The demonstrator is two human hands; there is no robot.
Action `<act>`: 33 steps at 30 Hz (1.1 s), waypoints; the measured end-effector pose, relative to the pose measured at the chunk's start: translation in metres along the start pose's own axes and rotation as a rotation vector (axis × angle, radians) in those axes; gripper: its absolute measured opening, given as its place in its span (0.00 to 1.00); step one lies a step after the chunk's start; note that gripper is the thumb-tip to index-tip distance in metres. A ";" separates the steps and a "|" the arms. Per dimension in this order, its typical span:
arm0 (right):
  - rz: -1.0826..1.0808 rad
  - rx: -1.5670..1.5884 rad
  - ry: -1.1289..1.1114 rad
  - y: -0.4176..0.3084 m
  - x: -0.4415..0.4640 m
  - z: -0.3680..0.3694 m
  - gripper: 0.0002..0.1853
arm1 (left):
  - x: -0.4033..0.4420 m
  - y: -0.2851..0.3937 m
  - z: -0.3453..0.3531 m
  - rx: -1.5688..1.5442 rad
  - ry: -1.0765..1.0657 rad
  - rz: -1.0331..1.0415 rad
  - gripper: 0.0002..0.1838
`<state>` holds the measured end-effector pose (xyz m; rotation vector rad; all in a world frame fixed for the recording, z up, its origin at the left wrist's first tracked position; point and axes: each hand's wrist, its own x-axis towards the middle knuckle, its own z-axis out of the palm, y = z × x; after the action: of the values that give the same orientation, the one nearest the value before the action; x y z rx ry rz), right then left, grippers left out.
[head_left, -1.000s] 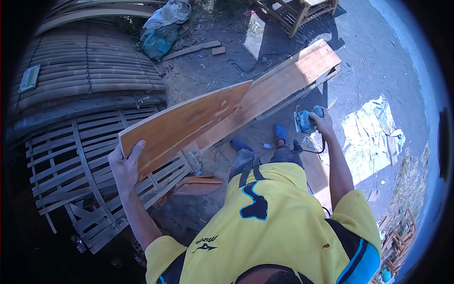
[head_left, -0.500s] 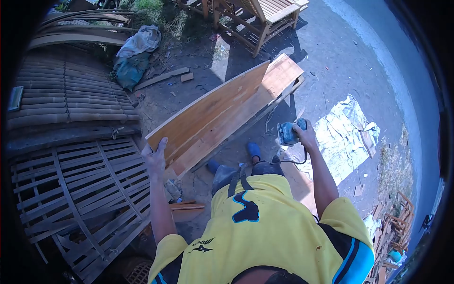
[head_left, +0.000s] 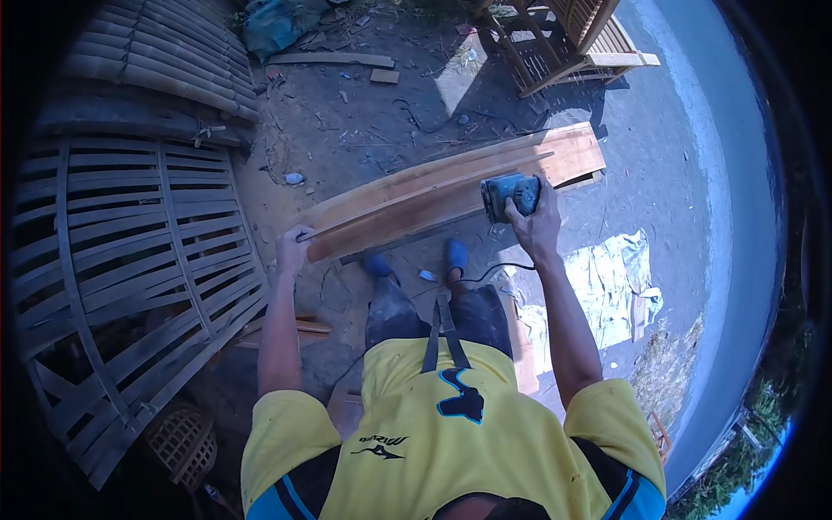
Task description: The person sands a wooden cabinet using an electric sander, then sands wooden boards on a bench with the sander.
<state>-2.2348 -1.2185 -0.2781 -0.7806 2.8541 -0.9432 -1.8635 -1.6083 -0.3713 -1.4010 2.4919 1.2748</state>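
Observation:
My left hand (head_left: 293, 250) is closed around the near left end of a thin wooden board (head_left: 433, 188), which stands nearly edge-on to me. Beneath it lies a wider wooden plank (head_left: 576, 149), raised a little above the ground. In my right hand (head_left: 539, 221) is a blue-green power sander (head_left: 513, 192), held by its body over the right part of the boards. Its flat pad faces left, and I cannot tell whether it touches the wood. A black cord (head_left: 494, 270) trails from the sander side toward my legs.
Bamboo slat frames (head_left: 113, 251) stand close on my left. A wooden slatted chair (head_left: 581, 52) is at the far right, and a pale sheet (head_left: 598, 286) lies on the ground at right. Scrap wood (head_left: 334, 59) and a teal sack (head_left: 277, 26) lie ahead.
The thin board has swung from a tilted, broad-faced view to nearly edge-on. My right hand has brought the sander up and forward over the boards. The camera view has shifted.

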 end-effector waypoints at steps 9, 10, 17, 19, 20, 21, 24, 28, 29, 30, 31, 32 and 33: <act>-0.071 -0.020 -0.384 -0.129 -0.032 0.122 0.53 | 0.045 -0.001 0.041 0.568 -0.174 0.458 0.17; -0.049 -0.035 -0.377 -0.142 -0.040 0.130 0.53 | 0.043 0.009 0.058 0.511 -0.259 0.394 0.17; -0.075 -0.053 -0.420 -0.119 -0.035 0.128 0.54 | 0.044 0.008 0.072 0.448 -0.361 0.383 0.18; -0.017 -0.133 -0.280 -0.079 -0.010 0.109 0.49 | 0.043 0.007 0.071 0.455 -0.346 0.383 0.18; 0.020 -0.177 -0.240 -0.059 0.006 0.097 0.47 | 0.043 0.006 0.071 0.441 -0.332 0.394 0.18; 0.057 -0.221 -0.197 -0.036 0.022 0.086 0.45 | 0.044 0.007 0.072 0.428 -0.317 0.406 0.18; 0.081 -0.331 -0.032 0.046 0.069 0.053 0.43 | 0.042 0.014 0.075 0.485 -0.316 0.357 0.18; 0.217 -0.436 0.050 0.100 0.107 0.020 0.44 | 0.046 0.016 0.077 0.472 -0.311 0.392 0.18; 0.224 -0.436 0.053 0.105 0.104 0.023 0.44 | 0.045 0.017 0.077 0.455 -0.312 0.385 0.17; 0.215 -0.410 0.020 0.092 0.099 0.030 0.44 | 0.044 0.018 0.077 0.439 -0.313 0.379 0.17; 0.205 -0.383 -0.013 0.075 0.091 0.038 0.44 | 0.044 0.018 0.077 0.443 -0.318 0.385 0.17; 0.139 -0.339 -0.039 0.055 0.075 0.049 0.44 | 0.044 0.016 0.078 0.438 -0.322 0.382 0.16; 0.073 -0.293 -0.061 0.028 0.056 0.062 0.44 | 0.045 0.016 0.078 0.436 -0.326 0.382 0.15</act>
<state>-2.2854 -1.2594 -0.3376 -0.7041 2.9802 -0.4895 -1.9299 -1.5847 -0.4302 -0.5959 2.6473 0.8247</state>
